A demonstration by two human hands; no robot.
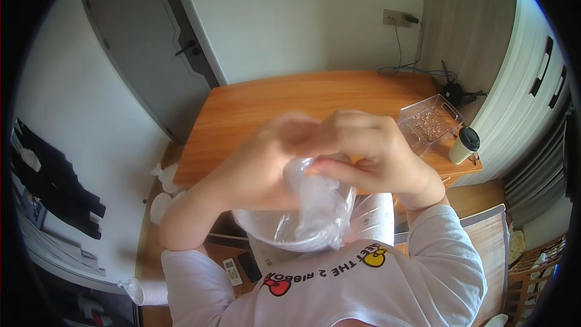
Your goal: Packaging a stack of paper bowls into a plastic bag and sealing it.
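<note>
A clear plastic bag (324, 206) stands in my lap, its upper part gathered and twisted. Inside or under the film shows a round white rim (257, 230), whose kind I cannot make out. My left hand (281, 142) is at the bag's neck, fingers curled and partly hidden behind my right hand; motion blurs it. Bent over the same neck, my right hand (360, 148) pinches the film with thumb and fingers. The two hands meet above the near edge of the wooden table (242, 112).
A clear acrylic tray (423, 127) with small bits in it stands at the table's right, beside a lidded cup (465, 145). A black device with cables (452, 92) sits behind. White round items in knotted bags (151, 292) are at left. A remote (232, 271) lies below.
</note>
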